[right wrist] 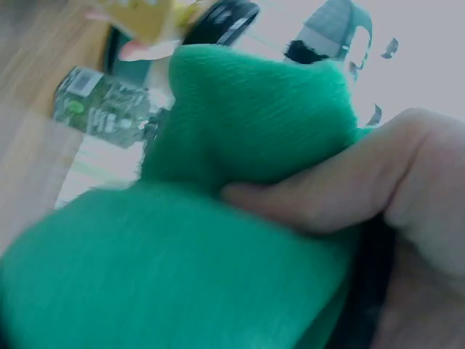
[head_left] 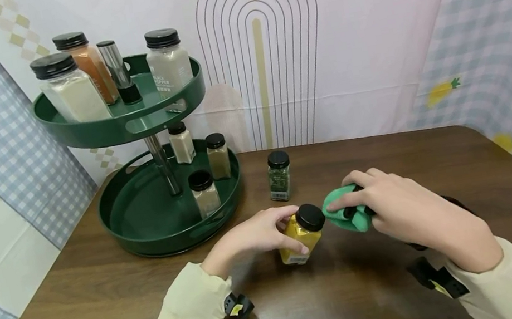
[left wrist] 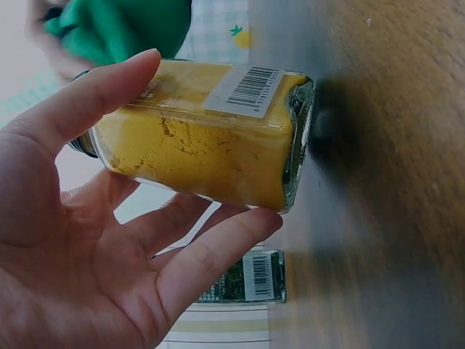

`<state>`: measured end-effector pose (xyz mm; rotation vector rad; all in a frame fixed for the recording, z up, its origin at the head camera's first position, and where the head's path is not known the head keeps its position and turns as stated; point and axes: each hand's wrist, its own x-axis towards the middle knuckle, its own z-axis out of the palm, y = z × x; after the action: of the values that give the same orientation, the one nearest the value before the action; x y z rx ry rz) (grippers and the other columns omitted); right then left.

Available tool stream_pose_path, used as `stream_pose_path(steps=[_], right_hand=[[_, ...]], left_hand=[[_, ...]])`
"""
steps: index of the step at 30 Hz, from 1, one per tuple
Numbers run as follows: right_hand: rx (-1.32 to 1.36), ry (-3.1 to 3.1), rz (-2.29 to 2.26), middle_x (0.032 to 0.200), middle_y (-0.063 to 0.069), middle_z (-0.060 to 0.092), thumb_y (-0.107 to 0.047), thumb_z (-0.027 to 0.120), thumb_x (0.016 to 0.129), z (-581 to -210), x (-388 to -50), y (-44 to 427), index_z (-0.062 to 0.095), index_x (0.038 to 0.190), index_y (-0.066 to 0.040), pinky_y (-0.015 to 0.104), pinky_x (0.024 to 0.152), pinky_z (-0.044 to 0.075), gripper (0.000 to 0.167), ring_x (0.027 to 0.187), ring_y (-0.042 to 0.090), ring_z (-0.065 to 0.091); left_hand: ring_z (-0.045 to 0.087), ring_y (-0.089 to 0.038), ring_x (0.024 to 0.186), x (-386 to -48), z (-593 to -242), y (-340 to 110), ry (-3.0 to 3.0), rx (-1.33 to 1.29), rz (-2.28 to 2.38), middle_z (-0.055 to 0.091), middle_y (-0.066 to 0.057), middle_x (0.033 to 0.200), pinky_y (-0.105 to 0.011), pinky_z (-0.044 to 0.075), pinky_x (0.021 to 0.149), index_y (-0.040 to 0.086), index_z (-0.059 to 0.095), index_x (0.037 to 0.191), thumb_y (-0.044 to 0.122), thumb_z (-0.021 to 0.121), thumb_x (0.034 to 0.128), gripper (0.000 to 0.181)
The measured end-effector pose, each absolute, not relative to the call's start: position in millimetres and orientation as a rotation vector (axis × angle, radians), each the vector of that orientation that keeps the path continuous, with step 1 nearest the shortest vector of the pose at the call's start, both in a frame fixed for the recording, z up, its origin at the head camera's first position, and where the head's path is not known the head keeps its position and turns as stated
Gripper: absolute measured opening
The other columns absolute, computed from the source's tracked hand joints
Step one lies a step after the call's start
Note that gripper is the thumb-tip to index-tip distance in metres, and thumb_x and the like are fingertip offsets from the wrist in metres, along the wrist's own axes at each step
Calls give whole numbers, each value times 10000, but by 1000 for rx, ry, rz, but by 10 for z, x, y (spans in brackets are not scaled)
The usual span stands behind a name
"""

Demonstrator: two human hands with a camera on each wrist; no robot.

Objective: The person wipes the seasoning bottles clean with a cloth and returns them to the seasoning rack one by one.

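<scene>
Tilted to the right, a glass spice jar (head_left: 298, 238) of yellow powder with a black lid is gripped by my left hand (head_left: 261, 233). In the left wrist view my thumb lies along one face of the jar (left wrist: 196, 138), fingers on the opposite side, and a barcode label shows near its base. My right hand (head_left: 385, 200) holds a bunched green cloth (head_left: 348, 212) close to the jar's lid; whether cloth and lid touch I cannot tell. In the right wrist view the thumb presses into the cloth (right wrist: 254, 116).
A small jar of green herbs (head_left: 279, 177) stands behind the yellow jar on the wooden table (head_left: 361, 300). To the left is a two-tier green rack (head_left: 148, 245), with large jars and a silver-and-black cylinder (head_left: 119, 72) above, smaller jars (head_left: 205, 195) below.
</scene>
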<state>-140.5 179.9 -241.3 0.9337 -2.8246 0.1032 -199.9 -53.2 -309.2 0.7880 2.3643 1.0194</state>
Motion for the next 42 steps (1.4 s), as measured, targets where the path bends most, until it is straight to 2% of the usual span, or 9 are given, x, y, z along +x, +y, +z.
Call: stream_pose_path(steps=[5,10,14,21,28,33,36,39,42], right_hand=[[1041,-2750,259,1221,28,534,159,505,763,-2416,-1398,1732,572,1256,-350,349,725,472,712,1033,211,537],[1143,-2796,354,1220,43,542,197,473,728,-2507,-1439,1660,555,1281,-335,302,715,451,772,986,192,552],[1101,-2854,375,1224,58,543,207,466,716,-2514,-1445,1672,554,1283,-330,291,708,439,785,992,208,558],[976,-2940,246,1224,69,546,159,504,762,-2506,-1433,1718,525,1302,-349,349,689,472,742,1021,248,569],[790,-3004,108,1165,95,579,120,560,777,-2460,-1421,1761,548,1298,-294,336,601,441,666,950,281,576],[779,-2745,149,1196,110,573,117,566,759,-2413,-1397,1769,533,1321,-254,366,612,463,674,1014,300,551],[983,-2601,235,1227,70,556,161,526,732,-2442,-1400,1716,555,1294,-287,358,689,482,720,1042,240,537],[1177,-2546,252,1210,28,562,173,505,708,-2520,-1421,1610,625,1200,-316,366,780,474,704,1037,197,527],[1212,-2526,227,1165,-1,576,168,509,695,-2596,-1437,1526,678,1087,-327,364,754,447,654,1025,192,517]], left_hand=[[590,-133,978,-1991,-3081,-523,2355,791,1027,642,-7,1069,-257,476,816,201,549,1219,223,775,740,530],[590,-118,945,-1991,-3080,-529,2333,795,1046,642,-10,1064,-247,485,782,200,545,1222,216,768,745,527],[588,-111,953,-1988,-3088,-521,2340,783,1038,645,9,1050,-253,482,790,218,550,1209,226,769,743,514],[585,-163,1017,-1980,-3080,-511,2360,794,1014,642,-16,1078,-269,474,834,189,549,1213,226,765,747,515],[583,-154,1013,-1972,-3081,-511,2370,774,1014,637,-7,1092,-301,471,852,210,556,1207,234,772,744,511],[587,-146,1015,-1967,-3094,-510,2386,769,1011,635,4,1108,-302,474,853,221,543,1239,256,776,742,551],[590,-139,999,-1963,-3104,-503,2403,780,996,633,5,1114,-284,480,827,228,529,1264,280,776,740,582],[592,-143,983,-1959,-3112,-497,2398,786,1002,634,17,1109,-276,483,804,236,535,1252,285,776,745,564],[595,-153,975,-1957,-3114,-494,2387,784,1015,633,28,1101,-274,487,787,233,545,1229,279,773,752,531]])
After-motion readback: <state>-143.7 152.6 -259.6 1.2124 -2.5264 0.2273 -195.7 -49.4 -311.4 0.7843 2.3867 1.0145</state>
